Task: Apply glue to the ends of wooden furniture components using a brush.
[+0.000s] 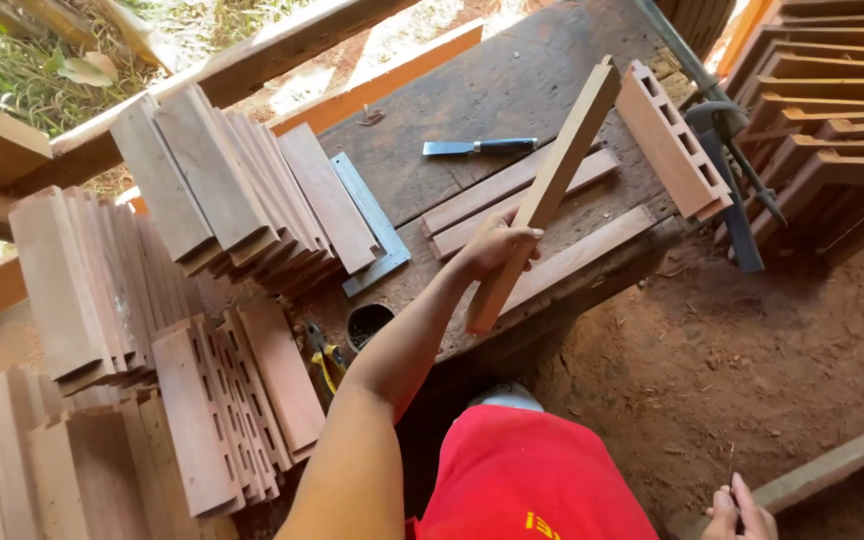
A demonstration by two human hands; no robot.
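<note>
**A wooden slat lifted off the tabletop for a look**

Head view. The left hand (497,245) reaches out over the near edge of the tabletop (512,85), and its fingers (522,236) are wrapped tight around a long, pale wooden slat (550,185), gripping it in its lower half. The slat is held clear of the surface and tilted, its lower end hanging just past the near edge and its upper end pointing toward the far right corner, near a slotted wooden piece (670,140) that lies there. Under the raised slat, flat strips (512,200) rest side by side on the tabletop. A chisel (477,147) lies further back, toward the middle, and a metal square (372,220) lies along the left side beside leaning stacks of boards (242,190).

The right hand (742,515) is low at the bottom right of the picture, away from the tabletop; only part of it shows, and whether its fingers are closed on anything cannot be told.

By the look of it, the step in hand is picking up and checking a single slat. The next move would call for a steady hold and a clear landing spot, since the strips and the slotted piece crowd the right end of the tabletop.
</note>
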